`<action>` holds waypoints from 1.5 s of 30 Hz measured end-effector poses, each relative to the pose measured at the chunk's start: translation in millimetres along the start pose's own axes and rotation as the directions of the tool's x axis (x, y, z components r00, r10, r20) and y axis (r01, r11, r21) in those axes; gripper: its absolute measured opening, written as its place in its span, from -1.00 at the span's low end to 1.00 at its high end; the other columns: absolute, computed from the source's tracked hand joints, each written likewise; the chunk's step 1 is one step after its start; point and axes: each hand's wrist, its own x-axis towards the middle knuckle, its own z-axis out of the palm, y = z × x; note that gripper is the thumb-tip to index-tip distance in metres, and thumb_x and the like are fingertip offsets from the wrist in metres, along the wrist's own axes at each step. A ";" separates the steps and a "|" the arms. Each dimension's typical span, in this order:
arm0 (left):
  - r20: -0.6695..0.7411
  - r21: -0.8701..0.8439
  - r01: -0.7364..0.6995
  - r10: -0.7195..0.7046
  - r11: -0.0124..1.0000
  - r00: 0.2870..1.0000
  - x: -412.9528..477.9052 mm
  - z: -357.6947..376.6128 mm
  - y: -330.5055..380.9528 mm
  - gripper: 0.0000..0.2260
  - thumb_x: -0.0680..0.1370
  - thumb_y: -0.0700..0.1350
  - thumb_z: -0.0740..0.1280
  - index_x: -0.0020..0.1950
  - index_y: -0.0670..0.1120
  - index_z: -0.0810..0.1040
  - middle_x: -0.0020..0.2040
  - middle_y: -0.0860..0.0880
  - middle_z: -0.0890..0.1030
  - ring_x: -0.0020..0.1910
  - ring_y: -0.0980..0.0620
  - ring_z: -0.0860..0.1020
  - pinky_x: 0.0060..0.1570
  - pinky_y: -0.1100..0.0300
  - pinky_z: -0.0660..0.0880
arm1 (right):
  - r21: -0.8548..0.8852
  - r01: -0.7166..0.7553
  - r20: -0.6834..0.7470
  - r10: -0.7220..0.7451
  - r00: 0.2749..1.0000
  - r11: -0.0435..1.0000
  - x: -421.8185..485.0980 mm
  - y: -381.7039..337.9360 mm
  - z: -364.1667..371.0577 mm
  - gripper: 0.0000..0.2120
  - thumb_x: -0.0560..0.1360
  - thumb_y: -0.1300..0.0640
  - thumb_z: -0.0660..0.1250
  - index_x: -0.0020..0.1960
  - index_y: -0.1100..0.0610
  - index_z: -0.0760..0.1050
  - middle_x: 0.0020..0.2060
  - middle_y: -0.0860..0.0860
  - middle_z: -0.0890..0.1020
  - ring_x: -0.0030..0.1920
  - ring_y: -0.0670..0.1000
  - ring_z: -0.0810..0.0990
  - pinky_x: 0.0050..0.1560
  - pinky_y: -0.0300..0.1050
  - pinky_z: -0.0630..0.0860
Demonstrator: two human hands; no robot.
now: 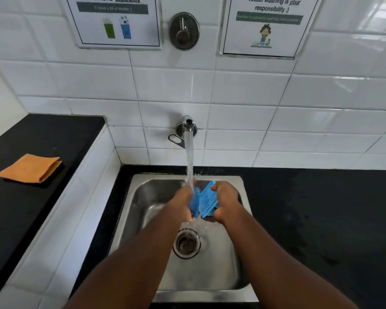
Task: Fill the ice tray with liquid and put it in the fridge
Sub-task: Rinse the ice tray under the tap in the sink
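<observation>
1. A person stands at the metal sink, with both hands held over it, just above the drain hole.
2. The left hand has its fingers curled round the left part of the blue ice tray. The right hand grips the right part.
3. The tray is over the middle of the sink, tipped up on its edge. It looks bent in the middle, or it may be two pieces; I cannot tell.
4. Water falls from the tap at the back of the sink. It hits the left hand and runs off into the sink.
5. To fill it well, I think the tray should lie flat, cups up, and move slowly under the water.
6. A black counter goes round the sink. It looks wet to the right of the sink.
7. An orange cloth lies folded on the higher black top left of the sink.
8. White tiles stand behind the sink, with two paper signs high up.
</observation>
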 end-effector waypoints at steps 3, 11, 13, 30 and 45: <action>-0.005 0.202 -0.040 0.042 0.979 0.999 12.8 -0.5 -7.3 -0.64 0.57 0.10 0.42 0.11 -0.19 0.59 -0.08 -0.20 0.71 -0.13 -0.07 0.69 -0.05 0.05 0.56 | -0.160 0.126 -0.038 -0.134 0.990 0.979 6.5 3.1 -6.4 -0.92 0.40 0.27 0.39 -0.11 0.18 0.59 -0.13 0.20 0.65 -0.12 0.18 0.62 -0.04 0.15 0.63; -0.336 0.597 0.064 0.177 0.800 0.925 10.0 -51.2 -25.9 -0.31 0.12 0.13 0.61 0.16 -0.18 0.65 0.05 -0.13 0.67 -0.05 -0.05 0.64 0.01 0.11 0.62 | -0.833 0.435 0.264 -0.444 0.856 0.343 11.4 39.2 -3.3 -0.23 0.24 -0.03 0.69 0.31 0.14 0.42 0.19 0.10 0.54 0.15 0.11 0.59 0.08 0.00 0.62; -0.312 0.427 0.007 0.140 0.904 0.940 13.9 -63.9 -27.8 -0.52 0.41 0.01 0.54 0.25 -0.19 0.64 0.19 -0.20 0.65 0.14 -0.17 0.63 0.18 0.01 0.58 | -0.861 0.493 0.382 -0.477 0.792 0.129 11.0 46.4 6.2 -0.30 0.28 0.04 0.65 0.32 0.14 0.42 0.22 0.11 0.56 0.21 0.13 0.55 0.19 0.02 0.59; 0.192 -0.476 0.106 -0.015 0.873 0.981 7.5 -45.1 -48.2 -0.44 0.56 0.26 0.29 0.38 -0.09 0.58 0.26 -0.22 0.66 0.22 -0.22 0.62 0.07 -0.13 0.58 | -0.752 0.620 0.340 -0.675 0.655 0.223 9.1 55.7 5.6 -0.22 0.27 0.05 0.66 0.41 0.04 0.40 0.27 -0.01 0.39 0.22 -0.02 0.49 0.15 -0.14 0.57; 0.137 -0.697 -0.062 0.217 0.714 0.966 -0.3 -27.8 -55.0 -0.49 0.67 0.20 0.11 0.15 -0.23 0.55 -0.17 -0.22 0.70 -0.22 -0.15 0.72 -0.27 0.04 0.67 | -0.765 0.628 0.370 -0.702 0.609 0.142 -22.8 51.8 8.1 -0.47 0.33 -0.31 0.51 0.18 -0.03 0.57 0.09 -0.08 0.47 0.15 -0.05 0.43 0.17 -0.09 0.51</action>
